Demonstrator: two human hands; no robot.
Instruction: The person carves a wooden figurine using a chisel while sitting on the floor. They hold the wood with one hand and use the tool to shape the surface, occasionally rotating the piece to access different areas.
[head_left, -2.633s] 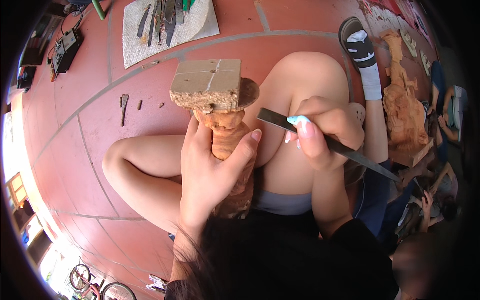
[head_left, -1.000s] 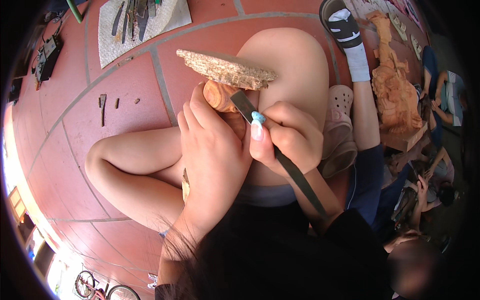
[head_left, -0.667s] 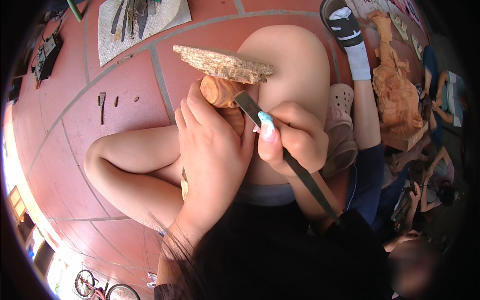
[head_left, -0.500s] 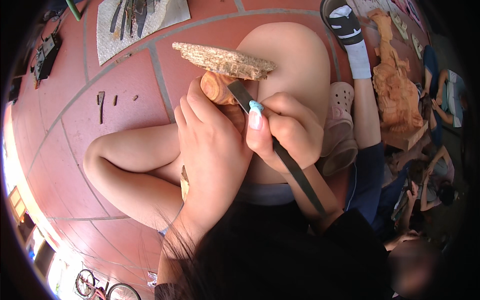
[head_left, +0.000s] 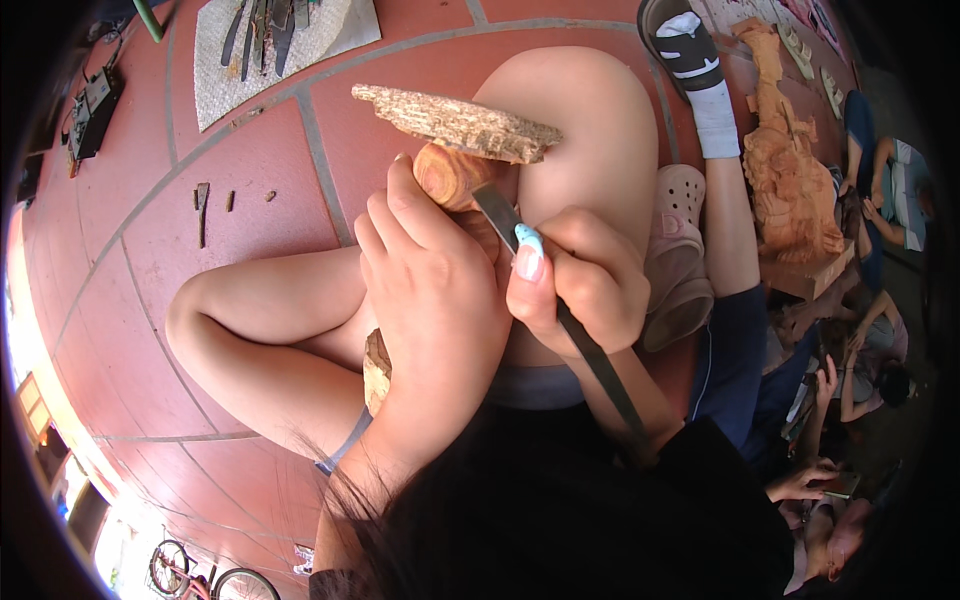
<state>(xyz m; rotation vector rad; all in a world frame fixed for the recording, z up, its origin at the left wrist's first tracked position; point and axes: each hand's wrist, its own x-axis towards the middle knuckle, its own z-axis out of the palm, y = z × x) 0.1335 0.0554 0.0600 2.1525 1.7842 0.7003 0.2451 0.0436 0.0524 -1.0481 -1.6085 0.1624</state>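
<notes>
Seated on the red tile floor [head_left: 250, 210], knees drawn up, wooden carving [head_left: 450, 175] resting across my lap.

Left hand [head_left: 435, 300]: clenched around the carving's rounded shaft, fingers wrapped over the top, thumb side toward me. Right hand [head_left: 590, 275]: closed on a long flat chisel [head_left: 560, 310], thumb pressed along the blade.

Carving: long axis runs from near to far, roughly away from my body. Far end carries a rough flat slab base [head_left: 455, 122], tilted edge-on to me; near end shows just below my left wrist. The exposed orange-brown shaft lies just beyond my left fingertips.

Key relation: chisel tip touches the shaft immediately right of my left fingers, below the slab. Chisel handle trails back to the near right, past my forearm. Right hand is the nearer one to the cutting point; left hand lies alongside, touching it.

Far left: woven mat [head_left: 290, 45] holding spare tools. Far right: a larger carved figure [head_left: 790, 170], other people nearby.
</notes>
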